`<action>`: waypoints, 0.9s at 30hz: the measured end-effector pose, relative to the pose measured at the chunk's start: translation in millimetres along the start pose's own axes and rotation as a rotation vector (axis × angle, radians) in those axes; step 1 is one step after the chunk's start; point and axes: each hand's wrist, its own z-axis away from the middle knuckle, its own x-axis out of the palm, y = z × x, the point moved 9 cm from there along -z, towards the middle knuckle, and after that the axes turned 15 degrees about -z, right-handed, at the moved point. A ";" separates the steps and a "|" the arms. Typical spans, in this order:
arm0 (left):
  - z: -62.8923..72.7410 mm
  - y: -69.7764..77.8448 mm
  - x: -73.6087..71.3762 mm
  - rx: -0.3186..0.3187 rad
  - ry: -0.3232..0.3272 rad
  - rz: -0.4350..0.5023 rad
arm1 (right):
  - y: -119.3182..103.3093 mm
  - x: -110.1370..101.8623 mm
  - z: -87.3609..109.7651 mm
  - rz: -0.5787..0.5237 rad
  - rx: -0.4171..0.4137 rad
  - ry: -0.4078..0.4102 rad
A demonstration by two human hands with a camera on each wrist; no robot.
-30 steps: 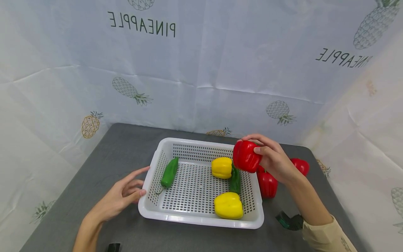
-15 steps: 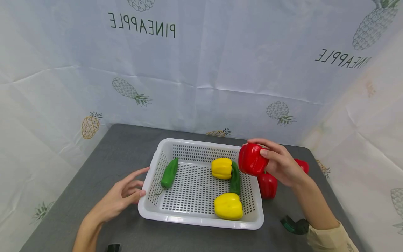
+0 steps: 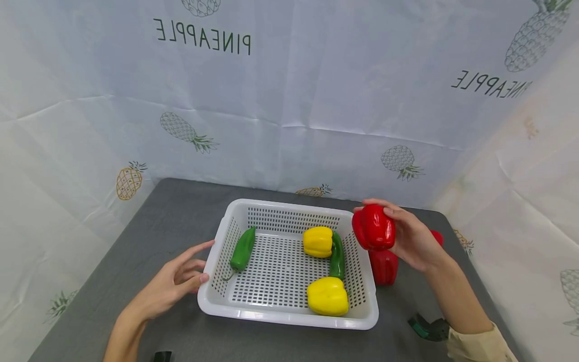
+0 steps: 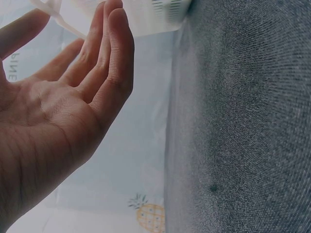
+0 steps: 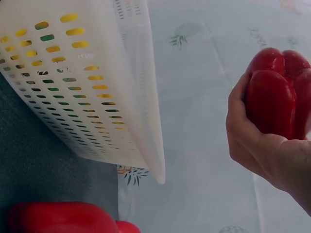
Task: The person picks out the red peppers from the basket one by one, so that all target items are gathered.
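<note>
My right hand (image 3: 413, 241) grips a red bell pepper (image 3: 374, 227) above the right rim of a white perforated basket (image 3: 289, 318). Fingers and thumb wrap round its sides, as the right wrist view also shows with the pepper's lobes (image 5: 272, 99). At the basket's left side, my left hand (image 3: 169, 284) touches the rim with its fingertips, fingers loosely bent. Inside the basket lie a long green pepper (image 3: 243, 249) at the left, another green pepper (image 3: 336, 256) at the right, and two yellow bell peppers, one farther back (image 3: 317, 242) and one near the front (image 3: 327, 296).
Outside the basket, on the dark grey table (image 3: 190, 201), a red bell pepper (image 3: 384, 267) lies against its right side. Another red pepper (image 3: 437, 237) is partly hidden behind my right wrist. A curtain printed with pineapples (image 3: 289, 100) stands behind the table.
My right hand has moved to the right with the red bell pepper, from over the basket's back right corner to its right rim, turning the pepper. The left hand has stayed put.
</note>
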 end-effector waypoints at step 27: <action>-0.1 -2.3 0.3 -0.019 -0.005 -0.007 | -25.1 -52.9 50.6 0.434 -0.071 0.139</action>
